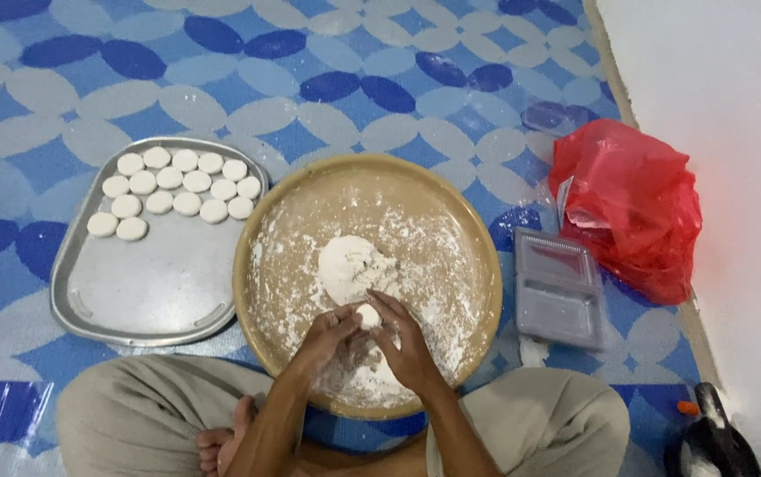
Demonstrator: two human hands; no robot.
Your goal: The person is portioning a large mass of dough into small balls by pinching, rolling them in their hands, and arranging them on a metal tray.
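A wide tan bowl [478,238], dusted with flour, sits on the floor in front of my crossed legs. A lump of white dough [354,265] lies in its middle. My left hand [327,340] and my right hand [407,340] meet over the near part of the bowl, fingers closed around a small piece of dough [369,315] pressed between them. Both hands are floury. To the left lies a metal tray [151,291] with several flat white dough discs [177,185] in rows along its far end.
A crumpled red plastic bag [632,208] lies at the right by a white wall [734,132]. A clear plastic lidded box [559,287] sits between bag and bowl. A dark object [712,442] is at the bottom right. The floor mat is blue and white patterned.
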